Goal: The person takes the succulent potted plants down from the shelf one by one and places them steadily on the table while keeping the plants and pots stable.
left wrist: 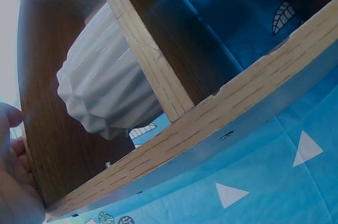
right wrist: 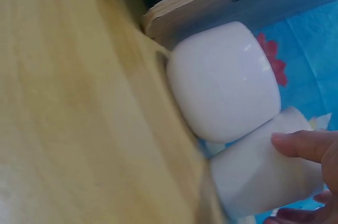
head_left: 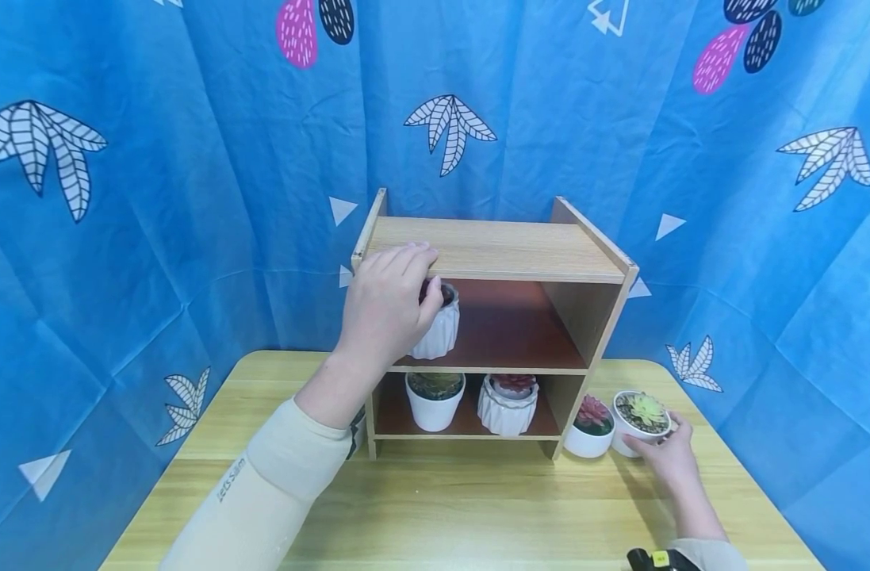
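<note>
The left hand [head_left: 392, 297] lies on the top corner of the wooden shelf [head_left: 506, 246], its fingers loose and stretched out, holding no pot. A bumpy white pot [head_left: 438, 337] sits just under that hand, and two more pots [head_left: 435, 414] sit lower down. The right hand [head_left: 666, 450] pinches a white pot with a green plant [head_left: 623, 438] between thumb and fingers. Just left of that hand's pot is a pink plant's pot [head_left: 587, 444].
</note>
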A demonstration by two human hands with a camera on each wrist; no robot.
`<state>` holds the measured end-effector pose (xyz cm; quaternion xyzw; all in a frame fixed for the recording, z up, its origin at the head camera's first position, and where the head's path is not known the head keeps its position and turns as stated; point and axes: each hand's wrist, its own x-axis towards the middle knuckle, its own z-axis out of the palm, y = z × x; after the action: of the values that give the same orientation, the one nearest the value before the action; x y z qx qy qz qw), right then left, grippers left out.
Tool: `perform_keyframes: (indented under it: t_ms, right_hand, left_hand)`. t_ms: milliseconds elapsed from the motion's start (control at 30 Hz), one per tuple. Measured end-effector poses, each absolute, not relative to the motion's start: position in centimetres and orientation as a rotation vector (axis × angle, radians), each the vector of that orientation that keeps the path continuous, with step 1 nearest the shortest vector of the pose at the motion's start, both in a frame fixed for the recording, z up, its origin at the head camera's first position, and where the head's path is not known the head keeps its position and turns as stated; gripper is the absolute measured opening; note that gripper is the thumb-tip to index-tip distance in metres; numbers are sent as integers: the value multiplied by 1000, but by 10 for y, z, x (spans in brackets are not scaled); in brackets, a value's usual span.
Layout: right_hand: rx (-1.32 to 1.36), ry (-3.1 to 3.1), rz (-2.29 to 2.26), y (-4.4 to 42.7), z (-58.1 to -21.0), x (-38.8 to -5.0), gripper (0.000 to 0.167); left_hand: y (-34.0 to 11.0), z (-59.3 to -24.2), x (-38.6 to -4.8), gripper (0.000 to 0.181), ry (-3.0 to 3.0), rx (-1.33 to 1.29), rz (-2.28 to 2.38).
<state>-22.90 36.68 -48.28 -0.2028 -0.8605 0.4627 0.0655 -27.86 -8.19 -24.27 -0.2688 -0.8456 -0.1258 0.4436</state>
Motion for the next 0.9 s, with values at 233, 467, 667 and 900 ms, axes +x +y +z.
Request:
perform_keyframes:
  t_ms: [233,467,667,900]
  right_hand:
    - [-575,-2758,1323,372,-464,-221,113]
    - [-551,-2878,1188,375,-447,-213,112]
    - [-530,-2919,1081,371,-430,-208,104]
    - [-481,-2918,1075,365,-415,-206,100]
  left_hand:
    - [-82,-243,-278,37,-2099,-667,-316]
    - [-81,-243,-278,38,-2117,-656,-314]
    - [-82,-243,-278,38,-2112,-655,-322]
    - [-83,-243,-278,38,-2108,-656,-320]
